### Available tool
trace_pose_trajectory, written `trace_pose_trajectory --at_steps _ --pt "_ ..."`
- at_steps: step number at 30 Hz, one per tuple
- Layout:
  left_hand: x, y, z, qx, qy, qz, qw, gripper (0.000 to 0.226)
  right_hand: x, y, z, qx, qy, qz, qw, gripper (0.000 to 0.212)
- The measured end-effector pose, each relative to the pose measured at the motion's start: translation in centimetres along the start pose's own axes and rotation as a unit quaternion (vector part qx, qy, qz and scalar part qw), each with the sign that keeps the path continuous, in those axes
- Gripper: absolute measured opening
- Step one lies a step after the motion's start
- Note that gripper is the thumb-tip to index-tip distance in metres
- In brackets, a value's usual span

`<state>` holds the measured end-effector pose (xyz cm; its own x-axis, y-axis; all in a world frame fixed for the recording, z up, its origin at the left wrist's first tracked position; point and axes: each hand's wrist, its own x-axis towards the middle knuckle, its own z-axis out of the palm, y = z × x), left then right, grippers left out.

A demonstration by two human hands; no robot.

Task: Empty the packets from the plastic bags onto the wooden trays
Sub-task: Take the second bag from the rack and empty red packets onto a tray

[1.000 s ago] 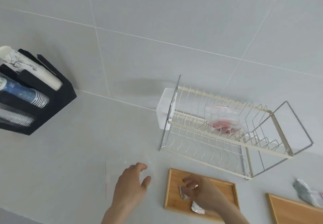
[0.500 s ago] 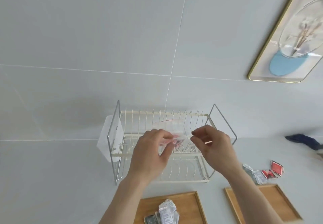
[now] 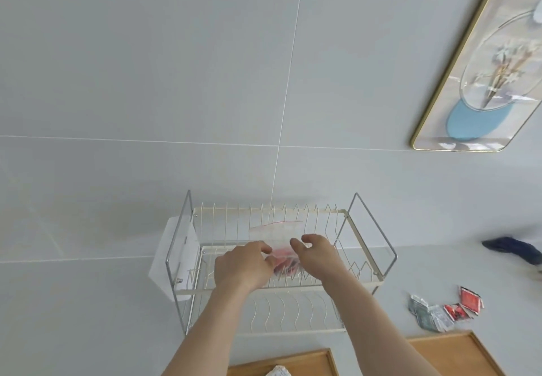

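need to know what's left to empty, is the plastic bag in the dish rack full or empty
Not empty: red packets show through the clear plastic bag, bunched at its bottom, in the dish rack's upper tier. Both hands reach it.

— Where does the rack sit?
— The dish rack (image 3: 280, 261) stands against the wall, behind two wooden trays (image 3: 296, 362) at the near edge.
— And the bag?
— The plastic bag (image 3: 278, 239) stands in the rack's upper tier, between the left hand (image 3: 242, 264) and right hand (image 3: 316, 254).
— Anything right of that?
— Loose packets (image 3: 443, 311) lie on the counter, right of the rack, just behind the right tray (image 3: 457, 352).
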<state>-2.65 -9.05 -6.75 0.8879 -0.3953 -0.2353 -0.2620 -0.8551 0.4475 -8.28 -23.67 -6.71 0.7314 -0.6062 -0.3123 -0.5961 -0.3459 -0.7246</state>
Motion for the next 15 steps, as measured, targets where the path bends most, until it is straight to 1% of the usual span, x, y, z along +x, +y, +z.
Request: trace_pose_trajectory --at_steps 3,5,7,9,12,13,15 --pt "0.1 -0.2 0.0 -0.063 0.018 -0.006 0.998 0.036 0.3 0.2 0.2 0.052 0.026 -0.005 0.998 0.046" --pt "-0.2 -0.2 -0.1 -0.104 0.043 -0.002 0.994 0.032 0.1 0.4 0.1 0.117 0.031 -0.02 0.992 0.047" --pt "-0.5 -0.3 -0.2 -0.145 0.069 0.005 0.987 0.022 -0.8 0.2 -0.4 0.186 0.04 -0.045 0.981 0.047" --pt "-0.7 -0.3 -0.4 -0.198 0.093 0.005 0.976 0.011 -2.0 0.0 -0.9 0.232 0.072 -0.082 0.967 0.044" --pt "-1.1 -0.3 -1.0 -0.313 0.133 0.013 0.94 0.003 -4.4 -0.3 -1.4 0.28 0.13 -0.166 0.937 0.039" --pt "-1.4 -0.1 -1.3 -0.361 0.137 0.028 0.922 0.002 -5.5 -0.3 -1.6 0.286 0.149 -0.199 0.925 0.04" --pt "-2.7 0.7 -2.3 -0.45 0.12 0.062 0.883 0.005 -7.8 -0.2 -1.9 0.28 0.181 -0.256 0.907 0.039"
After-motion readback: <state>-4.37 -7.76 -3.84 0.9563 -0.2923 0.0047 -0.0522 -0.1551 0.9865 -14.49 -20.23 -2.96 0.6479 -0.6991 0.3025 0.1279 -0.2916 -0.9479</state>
